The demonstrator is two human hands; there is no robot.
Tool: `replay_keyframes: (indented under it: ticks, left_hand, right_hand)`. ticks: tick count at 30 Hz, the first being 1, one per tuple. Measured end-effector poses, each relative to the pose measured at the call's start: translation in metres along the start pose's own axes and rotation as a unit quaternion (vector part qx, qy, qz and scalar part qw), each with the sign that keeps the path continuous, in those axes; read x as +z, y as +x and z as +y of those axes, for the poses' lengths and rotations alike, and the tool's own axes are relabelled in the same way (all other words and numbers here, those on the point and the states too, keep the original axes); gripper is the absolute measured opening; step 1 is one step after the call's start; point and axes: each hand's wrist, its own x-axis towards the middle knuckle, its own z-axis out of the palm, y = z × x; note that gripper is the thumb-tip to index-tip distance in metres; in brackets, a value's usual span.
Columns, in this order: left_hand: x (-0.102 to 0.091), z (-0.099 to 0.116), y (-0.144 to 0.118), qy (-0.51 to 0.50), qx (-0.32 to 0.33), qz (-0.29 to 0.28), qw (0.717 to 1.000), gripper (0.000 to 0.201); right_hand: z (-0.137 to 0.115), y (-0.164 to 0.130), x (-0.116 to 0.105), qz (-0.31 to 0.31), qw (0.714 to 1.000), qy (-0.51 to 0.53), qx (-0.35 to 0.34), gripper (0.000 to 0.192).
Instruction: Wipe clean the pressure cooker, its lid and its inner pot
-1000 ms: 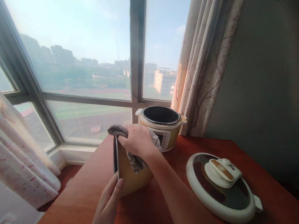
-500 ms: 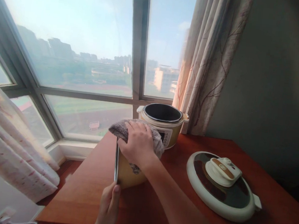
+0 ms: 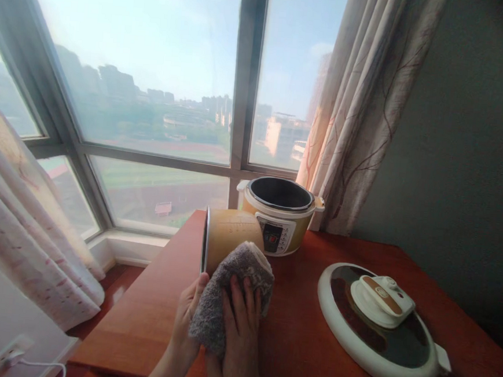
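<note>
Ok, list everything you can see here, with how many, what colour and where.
Yellow metal inner pot: one, tipped on its side, table's left part, held in both hands.
Grey fluffy cloth: one, pressed against the pot's near side.
Yellow and white electric cooker base: one, open, at the table's far edge by the window.
White round cooker lid: one, dark top, lying flat on the table's right part.
Red-brown wooden table: one, under everything.
Beige patterned curtains: two, right and lower left of the window.
Left hand: at the pot's rim.
Right hand: on the cloth.
</note>
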Motion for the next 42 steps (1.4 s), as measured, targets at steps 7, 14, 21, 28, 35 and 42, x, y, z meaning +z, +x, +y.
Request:
replay_keyframes:
  ticks: [7, 14, 21, 28, 35, 42]
  left_hand:
    - [0.011, -0.006, -0.019, 0.017, 0.001, 0.0, 1.0, 0.056]
    - [0.024, -0.023, -0.037, 0.111, 0.08, -0.063, 0.989, 0.06]
    - [0.031, -0.028, -0.068, 0.167, 0.134, -0.069, 0.974, 0.062]
    - [0.017, -0.034, -0.051, 0.223, 0.214, -0.171, 0.935, 0.056]
    - [-0.011, -0.059, -0.038, 0.29, 0.288, -0.207, 0.889, 0.049]
    - [-0.015, -0.092, -0.053, 0.267, 0.265, -0.072, 0.924, 0.047]
  right_hand:
    - [0.01, 0.007, -0.007, 0.096, 0.995, -0.018, 0.005, 0.068]
    - [0.017, 0.086, -0.056, 0.046, 0.999, 0.017, 0.019, 0.057]
    - [0.023, 0.189, -0.08, -0.186, 0.979, -0.018, 0.084, 0.036]
    - [0.037, 0.22, -0.06, -0.28, 0.955, -0.044, 0.093, 0.046]
    - [0.035, 0.215, -0.057, -0.257, 0.96, -0.057, 0.099, 0.048]
    - [0.031, 0.207, -0.064, -0.228, 0.968, -0.054, 0.093, 0.045]
